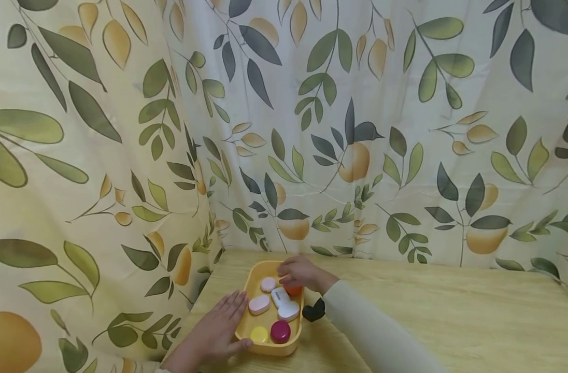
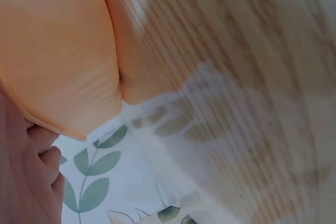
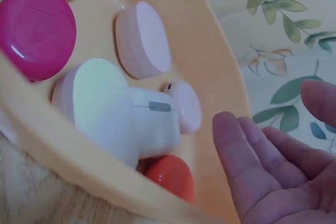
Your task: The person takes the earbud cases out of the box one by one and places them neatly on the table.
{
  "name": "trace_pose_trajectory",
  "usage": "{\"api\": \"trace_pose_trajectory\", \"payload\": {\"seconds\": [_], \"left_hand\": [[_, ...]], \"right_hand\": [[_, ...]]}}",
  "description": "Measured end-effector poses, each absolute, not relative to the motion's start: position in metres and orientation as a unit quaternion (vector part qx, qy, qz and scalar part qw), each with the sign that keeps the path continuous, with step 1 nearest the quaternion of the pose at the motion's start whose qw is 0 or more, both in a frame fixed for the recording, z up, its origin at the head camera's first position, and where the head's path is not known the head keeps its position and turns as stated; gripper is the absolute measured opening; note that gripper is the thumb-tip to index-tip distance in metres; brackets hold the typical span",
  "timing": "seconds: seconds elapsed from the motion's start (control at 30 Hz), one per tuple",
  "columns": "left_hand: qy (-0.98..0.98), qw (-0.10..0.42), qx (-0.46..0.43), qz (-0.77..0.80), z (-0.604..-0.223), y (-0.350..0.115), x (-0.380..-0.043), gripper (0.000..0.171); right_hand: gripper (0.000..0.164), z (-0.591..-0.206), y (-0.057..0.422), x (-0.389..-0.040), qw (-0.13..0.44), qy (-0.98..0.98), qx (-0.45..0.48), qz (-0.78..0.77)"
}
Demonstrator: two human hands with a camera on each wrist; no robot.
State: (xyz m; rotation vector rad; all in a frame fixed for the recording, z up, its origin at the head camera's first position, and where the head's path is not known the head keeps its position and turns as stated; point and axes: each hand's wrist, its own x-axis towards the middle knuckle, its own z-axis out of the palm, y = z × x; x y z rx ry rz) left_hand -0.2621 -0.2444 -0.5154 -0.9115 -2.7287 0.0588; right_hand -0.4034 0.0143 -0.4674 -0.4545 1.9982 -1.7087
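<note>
No lettering can be read

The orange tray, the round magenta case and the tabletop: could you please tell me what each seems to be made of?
Tray: probably moulded plastic, satin; smooth, evenly coloured walls with rounded corners.
Magenta case: likely glossy plastic; a bright highlight sits on its face.
Tabletop: real wood or printed laminate, I cannot tell which; seemingly low sheen, with grain streaks.

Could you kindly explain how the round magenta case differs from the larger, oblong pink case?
The round magenta case is darker and circular; the larger, oblong pale pink case is lighter and elongated. The magenta one sits at the front, the pink one farther back, near the left hand. Both lie in the orange rectangular tray.
</note>
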Motion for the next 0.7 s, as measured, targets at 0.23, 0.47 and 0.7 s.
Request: {"api": "trace_pose_trajectory", "payload": {"seconds": [0.23, 0.47, 0.7], "left_hand": [[-0.940, 0.135, -0.313, 0.022, -0.516, -0.240, -0.262, 0.087], [-0.936, 0.144, -0.320, 0.014, -0.519, -0.241, -0.261, 0.086], [-0.936, 0.149, -0.319, 0.008, -0.520, -0.243, -0.261, 0.086]], "right_hand": [[0.033, -0.476, 0.001, -0.403, 0.247, 0.737, -0.140, -0.614], [0.038, -0.479, -0.010, -0.403, 0.222, 0.765, -0.092, -0.598], [0.033, -0.482, -0.020, -0.404, 0.212, 0.785, -0.068, -0.578]]}}
